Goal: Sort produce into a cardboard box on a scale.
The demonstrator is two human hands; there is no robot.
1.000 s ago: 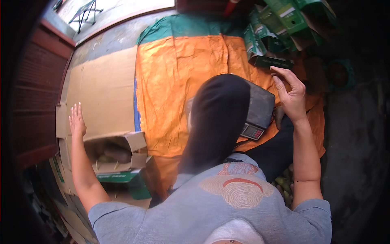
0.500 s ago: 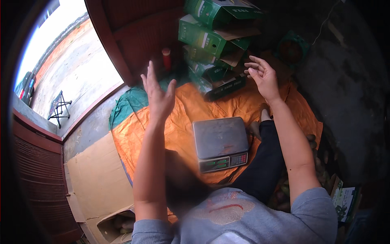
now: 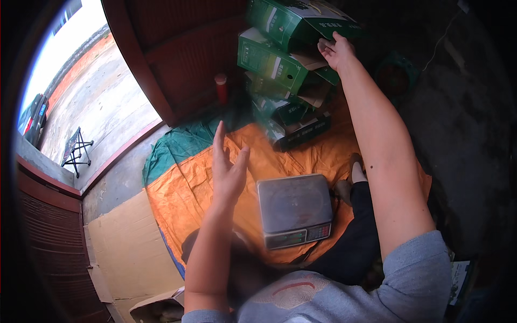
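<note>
My right hand [image 3: 338, 52] reaches up to the stack of green cardboard boxes, at the open end of the top box [image 3: 276, 26]. Its fingers are apart and nothing shows in them; whether they touch the cardboard I cannot tell. Below that box is a second green box [image 3: 269, 60], tilted, with brown flaps hanging out. My left hand [image 3: 228, 175] is raised over the orange tarp [image 3: 177, 188], fingers stretched and thumb apart, holding nothing. To its right, a digital scale [image 3: 295, 200] with a bare metal plate rests on the tarp.
A red cylinder with a pale top [image 3: 221, 89] stands by the dark red door [image 3: 177, 48]. Flattened cardboard [image 3: 126, 237] lies at left, above an open carton [image 3: 156, 309]. Outside the doorway is a folding stool [image 3: 78, 151]. My shod foot [image 3: 356, 168] is right of the scale.
My right hand has moved up and away to the top green box. My left hand has come lower and slightly right. The view has shifted, so the scale appears lower.
</note>
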